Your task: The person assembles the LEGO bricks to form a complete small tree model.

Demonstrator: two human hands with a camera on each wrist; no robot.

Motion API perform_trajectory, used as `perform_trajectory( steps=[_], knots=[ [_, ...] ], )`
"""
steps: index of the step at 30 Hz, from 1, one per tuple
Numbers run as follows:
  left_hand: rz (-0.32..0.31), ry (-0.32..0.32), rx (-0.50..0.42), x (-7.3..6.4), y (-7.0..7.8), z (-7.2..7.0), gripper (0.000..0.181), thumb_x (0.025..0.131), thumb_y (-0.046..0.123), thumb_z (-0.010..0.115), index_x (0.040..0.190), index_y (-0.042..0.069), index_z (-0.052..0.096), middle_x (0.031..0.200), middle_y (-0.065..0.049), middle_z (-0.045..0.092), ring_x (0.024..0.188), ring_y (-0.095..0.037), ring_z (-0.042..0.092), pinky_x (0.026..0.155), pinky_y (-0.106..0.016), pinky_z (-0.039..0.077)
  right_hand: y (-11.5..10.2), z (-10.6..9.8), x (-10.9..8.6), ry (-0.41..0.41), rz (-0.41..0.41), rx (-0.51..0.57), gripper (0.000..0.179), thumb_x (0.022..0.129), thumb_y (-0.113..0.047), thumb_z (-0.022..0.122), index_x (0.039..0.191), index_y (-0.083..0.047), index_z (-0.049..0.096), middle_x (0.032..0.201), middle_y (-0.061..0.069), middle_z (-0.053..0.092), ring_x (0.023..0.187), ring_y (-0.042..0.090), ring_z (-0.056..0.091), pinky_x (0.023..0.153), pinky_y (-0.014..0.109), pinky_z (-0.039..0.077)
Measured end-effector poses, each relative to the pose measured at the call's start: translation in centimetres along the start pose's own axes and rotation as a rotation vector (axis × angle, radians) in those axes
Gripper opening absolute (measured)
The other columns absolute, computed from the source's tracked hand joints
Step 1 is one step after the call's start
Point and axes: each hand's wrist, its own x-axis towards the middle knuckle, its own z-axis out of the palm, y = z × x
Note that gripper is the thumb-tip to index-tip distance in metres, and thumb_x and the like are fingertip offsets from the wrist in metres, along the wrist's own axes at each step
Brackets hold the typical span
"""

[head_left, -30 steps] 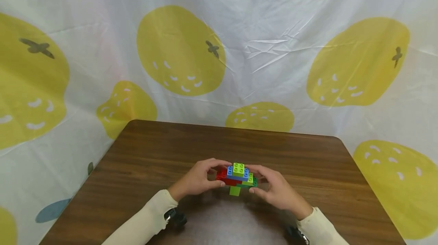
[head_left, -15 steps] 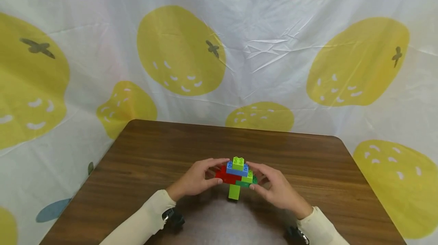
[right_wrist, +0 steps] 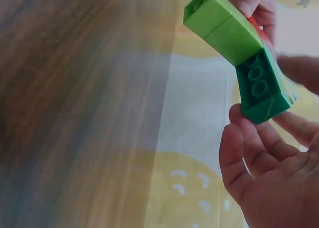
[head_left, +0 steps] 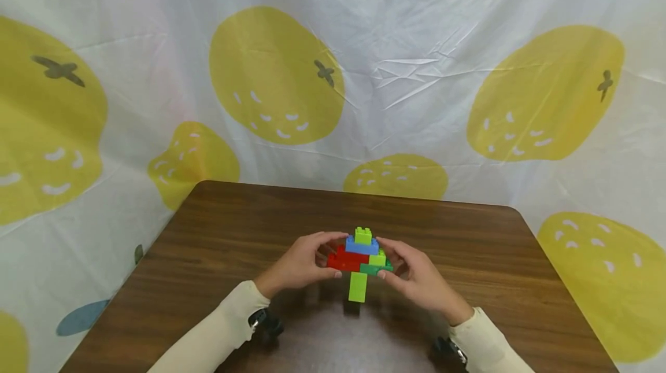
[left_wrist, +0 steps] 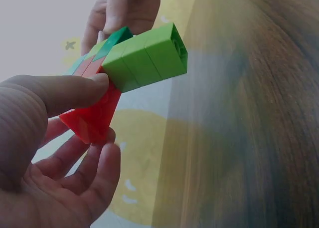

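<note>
Between both hands is a tree-like model of toy building bricks point(head_left: 356, 257), held upright just above the table. A lime brick tops it, then a blue brick point(head_left: 362, 246), then red bricks point(head_left: 347, 259) at left with lime and dark green bricks at right. A trunk of stacked lime bricks point(left_wrist: 149, 58) hangs beneath, its hollow bottom visible in both wrist views. My left hand point(head_left: 298, 264) grips the red end between thumb and fingers. The right hand point(head_left: 420, 278) holds the dark green brick point(right_wrist: 261, 88) at the other end, thumb on the near side.
The brown wooden table point(head_left: 250, 211) spreads around the hands. Behind it hangs a white cloth point(head_left: 395, 26) printed with yellow fruit. A dark strap with a camera sits at each wrist, low over the tabletop.
Both hands have raised the brick model slightly and tipped it upright. More of the lime trunk shows now, and the studs on top show less.
</note>
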Motion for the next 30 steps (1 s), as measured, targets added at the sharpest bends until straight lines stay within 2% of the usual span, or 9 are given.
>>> perform_trajectory(
  steps=[6, 10, 16, 21, 30],
  knots=[
    [-0.035, -0.008, -0.01, 0.7, -0.4, -0.2, 0.071, 0.088, 0.023, 0.089, 0.151, 0.021, 0.058, 0.129, 0.001, 0.07, 0.108, -0.016, 0.067, 0.088, -0.025, 0.06, 0.2, -0.2, 0.7, 0.005, 0.021, -0.09, 0.074, 0.085, -0.019, 0.091, 0.15, -0.012, 0.057, 0.103, -0.005, 0.064, 0.086, 0.016, 0.06, 0.072, 0.031, 0.058],
    [-0.055, -0.013, -0.025, 1.1, -0.7, -0.3, 0.07, 0.088, 0.025, 0.088, 0.15, 0.02, 0.058, 0.128, -0.001, 0.07, 0.105, -0.017, 0.065, 0.087, -0.027, 0.06, 0.5, -0.4, 1.3, -0.011, 0.043, -0.081, 0.071, 0.087, -0.021, 0.09, 0.149, -0.011, 0.058, 0.107, -0.004, 0.067, 0.087, 0.016, 0.061, 0.072, 0.034, 0.059],
    [-0.081, -0.01, -0.044, 2.0, -1.3, -0.5, 0.069, 0.088, 0.029, 0.088, 0.15, 0.018, 0.059, 0.128, -0.004, 0.069, 0.106, -0.021, 0.063, 0.089, -0.031, 0.06, 1.2, -0.6, 2.3, -0.03, 0.101, -0.05, 0.069, 0.088, -0.027, 0.089, 0.148, -0.01, 0.059, 0.113, -0.001, 0.071, 0.09, 0.016, 0.064, 0.076, 0.031, 0.06],
    [-0.095, 0.009, -0.032, 3.0, -2.3, -0.7, 0.069, 0.088, 0.029, 0.088, 0.15, 0.018, 0.059, 0.127, -0.005, 0.067, 0.108, -0.021, 0.063, 0.091, -0.033, 0.06, 1.9, -0.5, 3.3, -0.024, 0.132, -0.053, 0.068, 0.088, -0.026, 0.088, 0.147, -0.009, 0.06, 0.112, 0.001, 0.07, 0.092, 0.016, 0.065, 0.08, 0.04, 0.061],
    [-0.154, 0.008, 0.005, 4.9, -4.2, -0.7, 0.069, 0.087, 0.031, 0.089, 0.149, 0.019, 0.061, 0.13, -0.006, 0.068, 0.105, -0.019, 0.064, 0.093, -0.037, 0.058, 4.0, -0.2, 4.7, -0.053, 0.221, -0.019, 0.066, 0.091, -0.029, 0.085, 0.148, -0.01, 0.059, 0.114, 0.003, 0.068, 0.092, 0.014, 0.063, 0.081, 0.028, 0.056]
  ],
)
